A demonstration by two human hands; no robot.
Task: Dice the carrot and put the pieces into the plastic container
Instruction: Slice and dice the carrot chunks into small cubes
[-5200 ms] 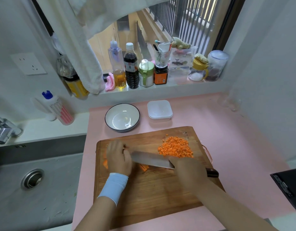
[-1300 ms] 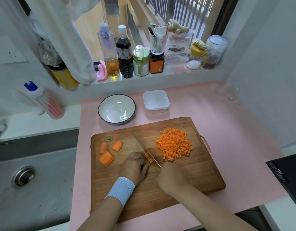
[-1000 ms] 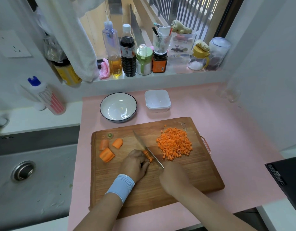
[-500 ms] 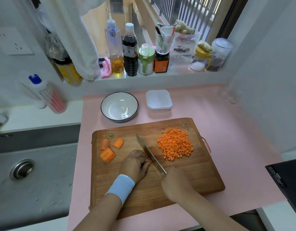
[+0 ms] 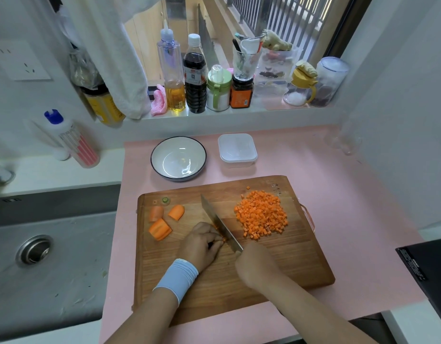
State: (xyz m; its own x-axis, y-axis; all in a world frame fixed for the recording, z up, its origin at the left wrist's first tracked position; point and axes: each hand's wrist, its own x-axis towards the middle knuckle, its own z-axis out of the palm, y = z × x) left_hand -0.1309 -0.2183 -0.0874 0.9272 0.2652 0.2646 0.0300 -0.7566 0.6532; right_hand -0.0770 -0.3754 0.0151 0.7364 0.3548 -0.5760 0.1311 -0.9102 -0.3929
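While I watch through the head view, the left grip (image 5: 199, 244) is curled over a short carrot strip (image 5: 223, 240) near the middle of the board (image 5: 276, 266), its fingertips tucked and holding the strip down. The right grip (image 5: 256, 265) is clenched round the handle of the knife (image 5: 218, 220); the handle itself is hidden under it. The blade slants away from me, close against the left knuckles, with its edge on the strip.

Right of the blade lie the dice (image 5: 261, 214). A band of wood shows between blade and heap, and the heap reaches close to the board's right edge. Three chunks (image 5: 160, 229) sit near the board's left edge, apart from the left grip.

The container (image 5: 237, 150) stands on the table (image 5: 351, 207) just beyond the board's far edge, with the bowl (image 5: 178, 157) beside it on the left. I cannot tell whether it is lidded. A wide stretch of table runs right of the board, the sink (image 5: 53, 256) drops away on the left, and a dark box (image 5: 427, 266) cuts into the near right corner.
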